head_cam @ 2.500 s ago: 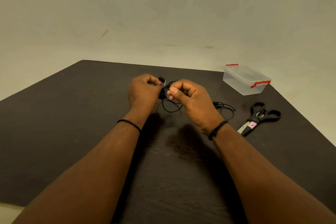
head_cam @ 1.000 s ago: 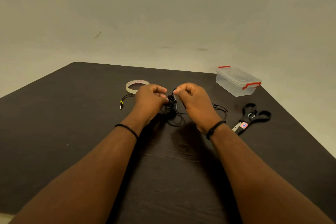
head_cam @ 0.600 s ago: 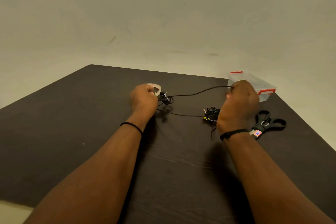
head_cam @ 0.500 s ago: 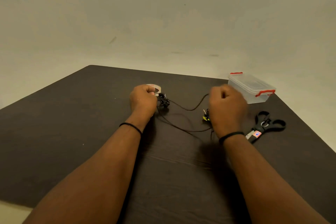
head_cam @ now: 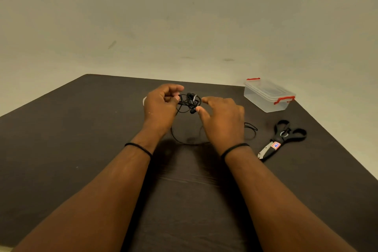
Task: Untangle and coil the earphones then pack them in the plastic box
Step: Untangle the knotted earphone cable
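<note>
The left hand [head_cam: 161,106] holds the tangled earphones [head_cam: 189,102] lifted a little above the dark worktop [head_cam: 61,139], its fingers curled round the knot, so the clump is kept firm and in the open where the other hand can work on it. The right hand [head_cam: 223,120] is just beside the knot with its grip apart: the fingers are spread and almost straight, the thumb tip very near a black earbud, and it holds nothing. It seems ready to catch one loose strand and draw it out. From the knot a thin black cable hangs down and lies in a wide loop on the worktop between the wrists, then passes under the right hand and comes out near the scissors [head_cam: 283,139].

The cable looks thin, soft and limp, so it will probably fold again easily. The earbuds are small, rounded and glossy black. The plastic box [head_cam: 268,96] stands well apart on the right, clear and rectangular, its lid on with red clips, so packing is not yet begun. The scissors have thick black handles and a short metal blade. The worktop is matt, with a faint wood grain
</note>
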